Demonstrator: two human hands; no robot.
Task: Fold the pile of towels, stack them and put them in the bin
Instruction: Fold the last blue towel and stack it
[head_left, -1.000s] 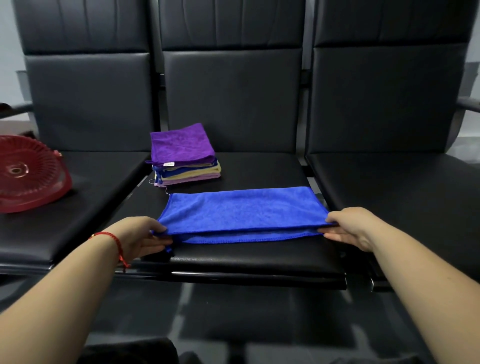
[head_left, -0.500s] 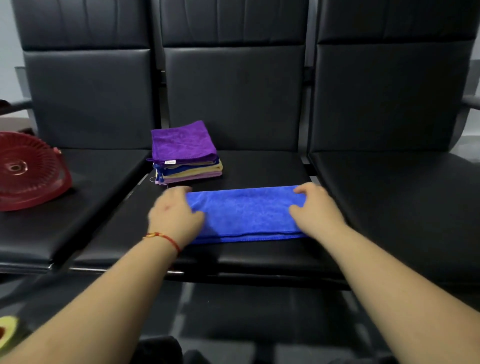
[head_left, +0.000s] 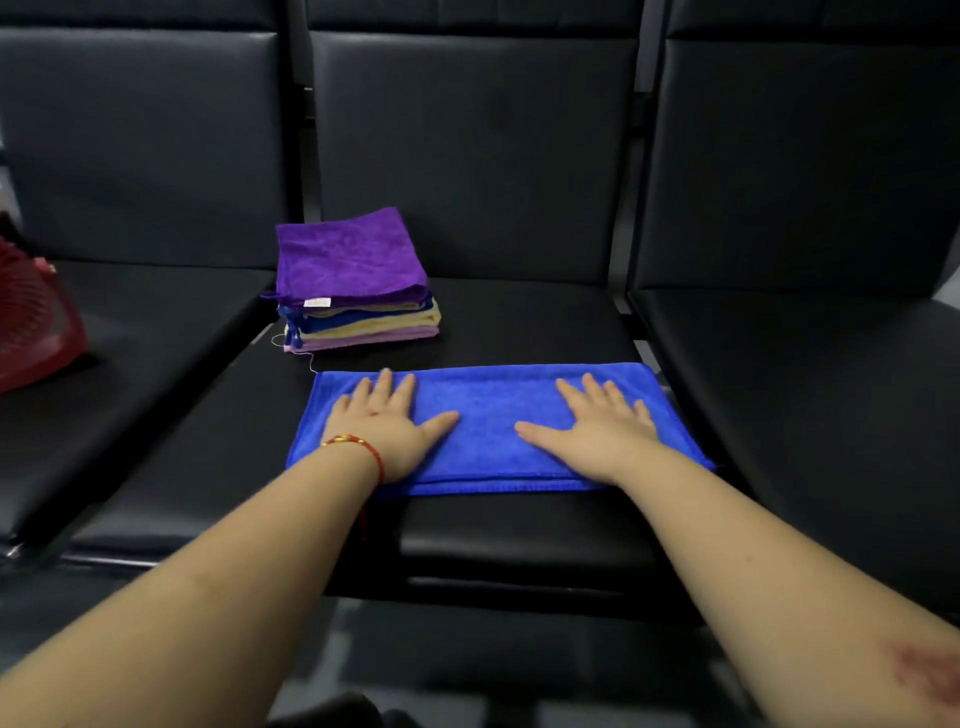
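Note:
A blue towel (head_left: 488, 410), folded in half into a long strip, lies flat on the middle black seat. My left hand (head_left: 387, 426) presses on its left part with fingers spread and straight. My right hand (head_left: 597, 423) presses flat on its right part the same way. Behind the towel, to the left, stands a stack of folded towels (head_left: 353, 280) with a purple one on top and blue, yellow and lilac ones under it. A red plastic bin (head_left: 31, 322) lies at the far left edge, partly cut off.
Three black padded seats (head_left: 519, 525) stand side by side with upright backs. The right seat (head_left: 805, 395) holds nothing. A narrow gap runs between each pair of seats. The seat's front edge drops to the floor just below my forearms.
My hands let go of the towel's near corners, moved onto its top and now lie flat with fingers spread. The view has come closer to the seat.

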